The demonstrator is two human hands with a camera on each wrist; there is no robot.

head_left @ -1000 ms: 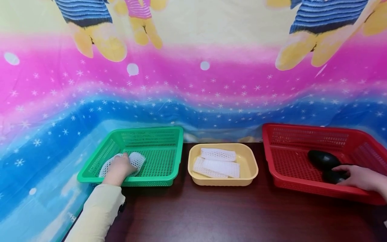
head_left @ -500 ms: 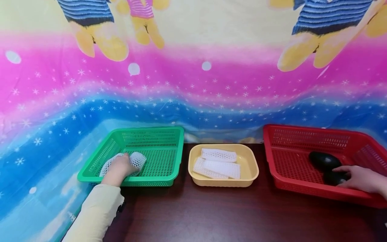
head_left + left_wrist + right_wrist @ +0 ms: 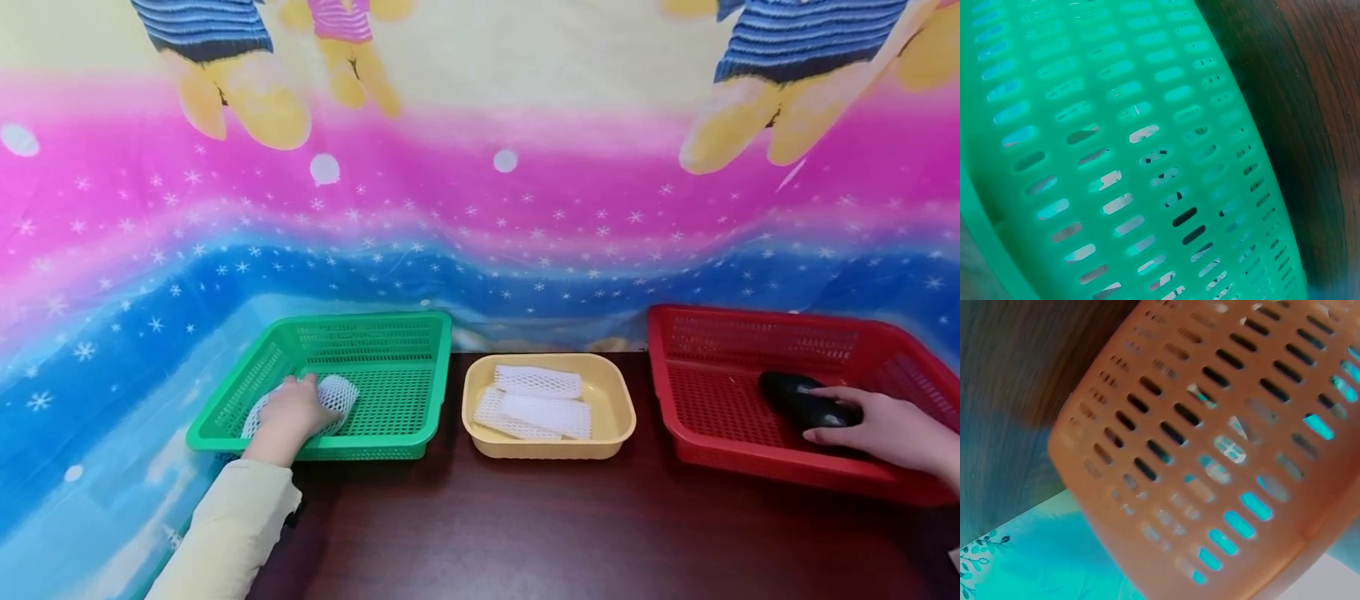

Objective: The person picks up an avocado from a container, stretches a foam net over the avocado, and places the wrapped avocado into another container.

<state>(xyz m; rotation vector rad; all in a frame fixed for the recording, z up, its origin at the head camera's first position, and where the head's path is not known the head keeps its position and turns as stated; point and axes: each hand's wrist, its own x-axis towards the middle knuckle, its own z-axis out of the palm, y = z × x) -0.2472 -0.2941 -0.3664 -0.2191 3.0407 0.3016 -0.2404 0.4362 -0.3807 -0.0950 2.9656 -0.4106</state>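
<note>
In the head view my right hand (image 3: 888,423) grips a dark, glossy oval fruit (image 3: 832,414) inside the red basket (image 3: 720,446), thumb on the near side and fingers over the far side. A second dark oval fruit (image 3: 776,387) is just behind it, partly overlapped. My left hand (image 3: 288,412) rests in the green basket (image 3: 375,448), on or against white foam-net-covered things; its fingertips are hidden. One white foam net (image 3: 340,396) shows right of the thumb, and more netting shows at the hand's left. Both wrist views show only the slotted basket walls, no fingers.
Between the baskets stands a yellow tray (image 3: 555,450) with several white foam net sleeves (image 3: 536,396) inside. All sit on a dark wooden table (image 3: 562,525). A printed cloth (image 3: 450,192) hangs right behind them.
My right hand has closed round the nearer dark fruit and raised it slightly, so that it overlaps the other. My left hand stays almost still in the green basket.
</note>
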